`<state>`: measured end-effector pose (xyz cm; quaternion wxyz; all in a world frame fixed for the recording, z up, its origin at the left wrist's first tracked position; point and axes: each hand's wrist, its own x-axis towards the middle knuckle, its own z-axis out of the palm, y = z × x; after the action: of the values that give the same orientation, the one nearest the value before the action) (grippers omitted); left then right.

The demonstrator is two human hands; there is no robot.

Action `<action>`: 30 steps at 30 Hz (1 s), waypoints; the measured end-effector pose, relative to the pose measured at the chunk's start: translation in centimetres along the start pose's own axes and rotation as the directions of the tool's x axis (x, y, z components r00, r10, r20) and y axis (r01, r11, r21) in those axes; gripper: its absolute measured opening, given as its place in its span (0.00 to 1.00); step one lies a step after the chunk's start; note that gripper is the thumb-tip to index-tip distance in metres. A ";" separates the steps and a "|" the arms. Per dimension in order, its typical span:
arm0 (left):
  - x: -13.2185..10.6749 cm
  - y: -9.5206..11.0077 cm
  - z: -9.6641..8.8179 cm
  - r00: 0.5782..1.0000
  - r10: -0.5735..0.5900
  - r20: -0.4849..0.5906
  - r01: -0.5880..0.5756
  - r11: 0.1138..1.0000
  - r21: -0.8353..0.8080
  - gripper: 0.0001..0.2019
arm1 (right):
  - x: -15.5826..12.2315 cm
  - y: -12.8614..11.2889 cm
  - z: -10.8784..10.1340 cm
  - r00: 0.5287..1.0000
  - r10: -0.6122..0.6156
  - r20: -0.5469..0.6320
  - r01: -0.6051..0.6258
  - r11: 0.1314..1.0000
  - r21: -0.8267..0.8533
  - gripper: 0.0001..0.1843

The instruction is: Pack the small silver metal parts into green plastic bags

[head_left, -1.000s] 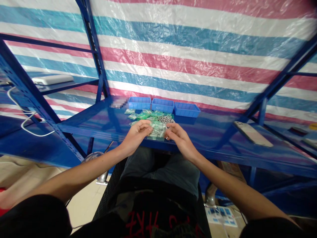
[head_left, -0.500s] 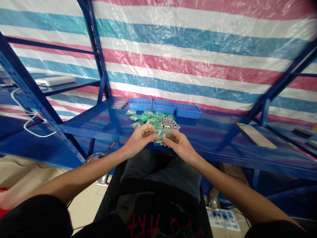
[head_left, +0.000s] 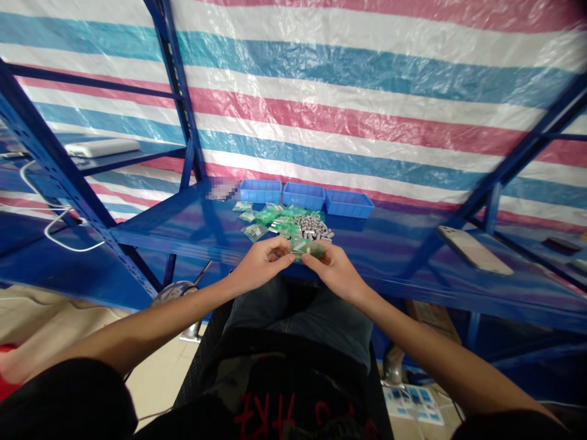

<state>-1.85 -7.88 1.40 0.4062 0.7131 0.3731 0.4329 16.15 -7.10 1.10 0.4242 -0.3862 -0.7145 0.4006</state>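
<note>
Between my two hands is a small clear green-tinted plastic bag (head_left: 300,247), held near the front edge of the blue table. My left hand (head_left: 267,259) pinches its left side between thumb and fingers. On the other side, my right hand (head_left: 331,266) grips it with the thumb in front. Small pale pieces show through the plastic, too small to name. Just beyond the hands lie several green-tinted bags (head_left: 270,214) and a heap of small grey cylindrical pieces (head_left: 315,226). One filled bag (head_left: 254,231) rests apart at the near left.
Three blue plastic bins (head_left: 303,196) stand in a row at the back. A phone (head_left: 474,249) lies at the right of the blue table (head_left: 394,244). Blue rack posts (head_left: 177,79) rise at both sides, and a white device (head_left: 103,148) sits on the left shelf.
Both hands remain on the bag. The bag's lower part, which hung below the thumbs before, is now folded or tilted up, and my left fingers have shifted slightly.
</note>
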 end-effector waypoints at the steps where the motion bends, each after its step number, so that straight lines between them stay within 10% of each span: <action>1: 0.0 -0.1 0.0 1.000 0.025 -0.004 -0.025 0.999 0.031 0.07 | 0.0 -0.1 0.0 1.000 0.005 0.007 -0.005 1.000 0.003 0.09; 14: -0.1 -0.1 0.0 0.997 0.057 -0.060 -0.050 0.992 0.113 0.08 | -0.7 -0.5 0.3 0.986 -0.155 -0.063 0.142 0.975 -0.170 0.05; 19: 0.5 -0.6 0.0 0.988 -0.096 -0.124 0.065 0.970 -0.236 0.12 | -0.7 0.3 -0.9 0.799 -0.600 -0.042 0.504 0.705 -0.499 0.06; 23: 0.6 -0.5 0.1 0.956 -0.275 0.103 0.288 0.808 -0.515 0.14 | -0.5 1.1 -1.4 0.673 -0.738 0.048 0.605 0.512 -0.610 0.12; 26: 0.5 -0.2 -0.1 0.987 -0.142 0.078 0.161 0.894 -0.418 0.12 | -0.3 1.0 -1.3 0.726 -0.687 -0.001 0.560 0.593 -0.578 0.13; 30: 0.1 -0.3 -0.6 0.979 0.077 -0.188 -0.089 0.994 -0.055 0.09 | 0.2 0.3 -1.1 0.899 -0.372 -0.230 0.321 0.918 -0.232 0.12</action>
<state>-2.42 -7.49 1.37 0.3736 0.6715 0.3652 0.5256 17.15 -6.53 1.21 0.5436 -0.3415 -0.7422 0.1925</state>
